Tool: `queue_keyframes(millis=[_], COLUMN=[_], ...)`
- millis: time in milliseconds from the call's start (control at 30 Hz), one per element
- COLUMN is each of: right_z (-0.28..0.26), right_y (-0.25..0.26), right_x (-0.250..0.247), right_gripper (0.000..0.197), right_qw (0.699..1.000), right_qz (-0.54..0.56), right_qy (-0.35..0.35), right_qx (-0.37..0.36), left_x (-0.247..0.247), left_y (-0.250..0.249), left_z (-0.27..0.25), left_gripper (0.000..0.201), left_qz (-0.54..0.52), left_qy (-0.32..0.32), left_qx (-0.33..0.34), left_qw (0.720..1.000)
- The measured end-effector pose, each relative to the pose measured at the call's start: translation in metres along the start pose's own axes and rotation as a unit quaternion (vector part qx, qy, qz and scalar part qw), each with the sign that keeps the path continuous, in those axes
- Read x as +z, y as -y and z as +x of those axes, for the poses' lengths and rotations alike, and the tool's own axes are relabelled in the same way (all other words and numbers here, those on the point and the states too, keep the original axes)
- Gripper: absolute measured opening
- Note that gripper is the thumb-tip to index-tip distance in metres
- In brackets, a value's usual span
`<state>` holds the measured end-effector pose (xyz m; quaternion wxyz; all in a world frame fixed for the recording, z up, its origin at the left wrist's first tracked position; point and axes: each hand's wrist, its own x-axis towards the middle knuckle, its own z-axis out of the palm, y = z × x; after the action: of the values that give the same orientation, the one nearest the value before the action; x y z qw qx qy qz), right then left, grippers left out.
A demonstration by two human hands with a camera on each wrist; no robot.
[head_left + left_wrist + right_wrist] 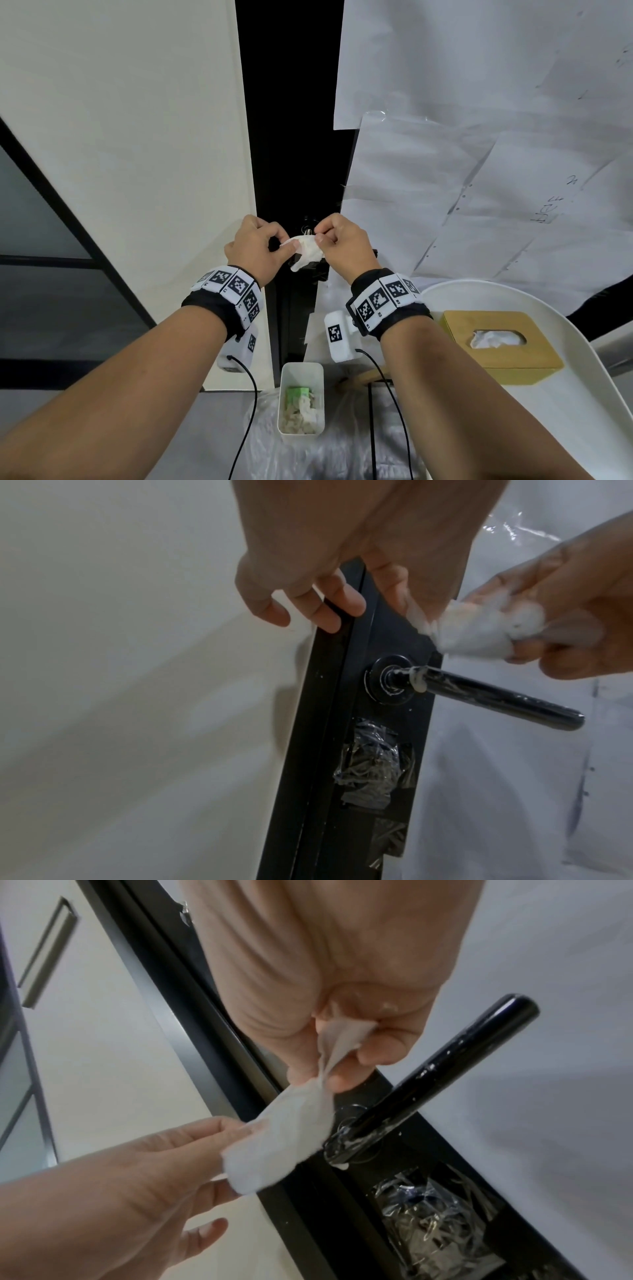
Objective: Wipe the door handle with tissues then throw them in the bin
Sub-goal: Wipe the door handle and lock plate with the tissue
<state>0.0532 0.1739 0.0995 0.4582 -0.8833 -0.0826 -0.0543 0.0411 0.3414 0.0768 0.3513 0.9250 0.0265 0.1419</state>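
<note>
Both hands up at door, stretching one tissue (307,251) between them. Left hand (255,247) pinching its 9 o'clock end, right hand (346,240) pinching 3 o'clock end. Tissue hovering just above black door handle (486,696), not touching it. White bin (301,399) sitting at 6 o'clock on floor, tissue box (500,342) on tabletop (565,428) at 4 o'clock.
</note>
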Motion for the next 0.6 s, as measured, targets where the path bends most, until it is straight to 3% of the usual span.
queue_keyframes(millis=[200,600], right_z=[0.003,-0.003], right_y=[-0.001,0.003], right_x=[-0.008,-0.013], right_gripper=[0.018,0.013], right_qw=[0.999,0.999], right_qz=[-0.035,-0.016], right_qy=[-0.002,-0.003], right_qx=[0.008,0.041], left_x=[-0.002,-0.001], left_y=[0.002,0.004], left_z=[0.001,0.005], left_gripper=[0.016,0.012], left_qz=[0.019,0.043], left_qy=[0.002,-0.003], left_qx=[-0.006,-0.019], left_qw=[1.000,0.999])
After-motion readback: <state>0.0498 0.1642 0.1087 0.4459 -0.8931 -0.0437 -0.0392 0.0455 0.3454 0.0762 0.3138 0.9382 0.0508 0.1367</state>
